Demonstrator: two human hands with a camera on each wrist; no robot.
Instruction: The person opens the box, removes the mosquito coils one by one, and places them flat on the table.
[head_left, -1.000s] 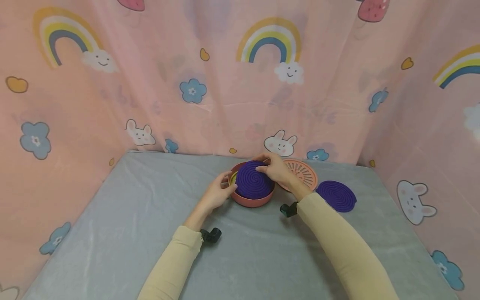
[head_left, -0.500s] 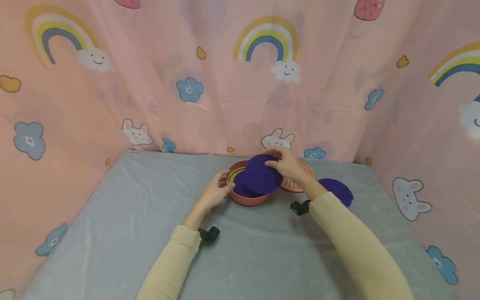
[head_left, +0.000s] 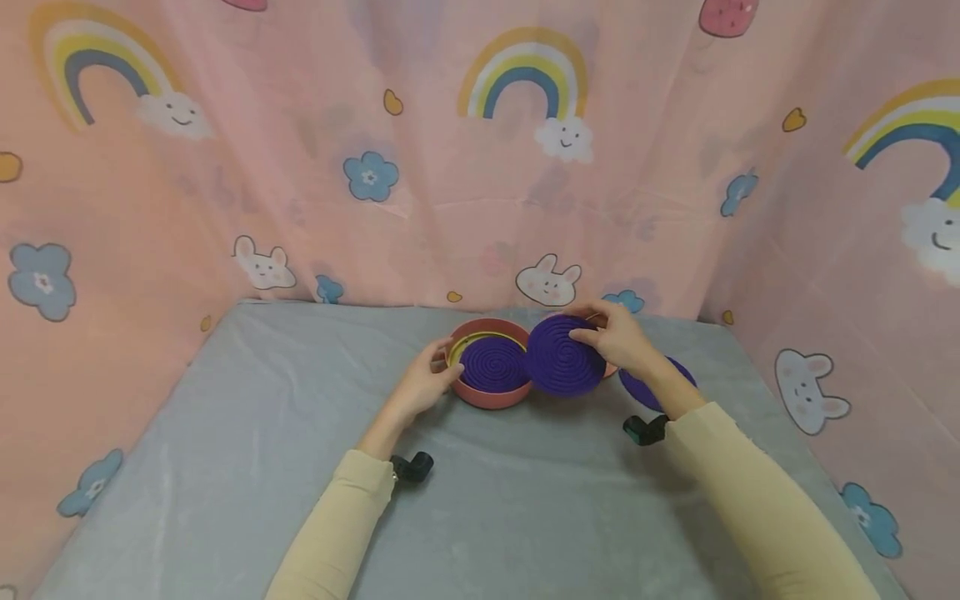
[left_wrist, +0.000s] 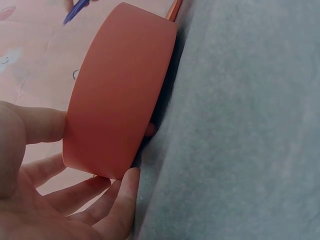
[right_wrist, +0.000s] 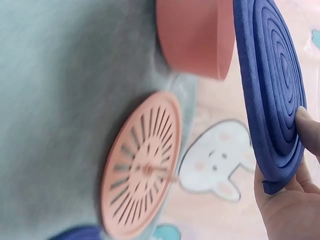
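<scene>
My right hand (head_left: 621,340) pinches a purple spiral mosquito coil (head_left: 561,357) near its right edge, thumb on the face that shows. The coil is tilted and raised above the table, just right of the round pink mosquito coil box (head_left: 491,401). Inside the box lies another purple coil (head_left: 493,364), with a yellow ring partly showing around it. My left hand (head_left: 420,383) holds the box at its left side; in the left wrist view the thumb and fingertips touch the outer wall (left_wrist: 117,95).
A slotted pink lid (right_wrist: 146,172) lies right of the box, mostly hidden in the head view behind the held coil. Farther right another purple coil (head_left: 642,392) rests on the grey cloth (head_left: 480,500), partly behind my right wrist. A patterned pink curtain (head_left: 435,242) stands behind.
My right hand has lifted the coil off the box and carried it to the right, uncovering the coil and yellow ring inside. The left hand has stayed at the box.
</scene>
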